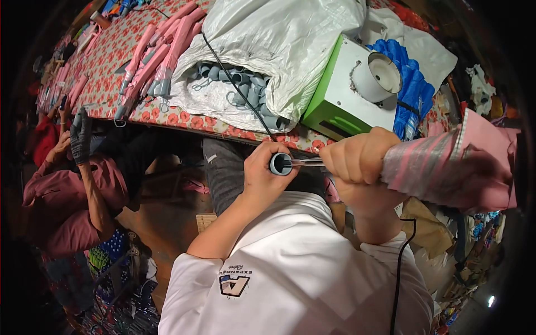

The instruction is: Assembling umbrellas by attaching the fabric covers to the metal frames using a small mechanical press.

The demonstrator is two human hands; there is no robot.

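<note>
A hollow grey umbrella handle (274,168) is gripped in my left hand (259,177), its round mouth facing up. My right hand (357,159) is closed around a folded pink and grey umbrella (446,167), whose cloth spreads out to the right. From that fist a thin metal shaft (307,162) runs left to the handle's mouth; how far it goes in, I cannot tell. Both hands are in front of my body, close to the table's near edge. Beyond them, several similar grey handles (245,89) lie in the mouth of a white woven sack (268,44).
A green and white machine (352,89) with a round metal cup stands near the table edge, beside a blue bundle (410,84). Folded pink umbrellas (162,56) lie on the flowered tablecloth (111,44). A black cord (231,81) crosses the sack. At left sits a co-worker (84,190) wearing a grey glove.
</note>
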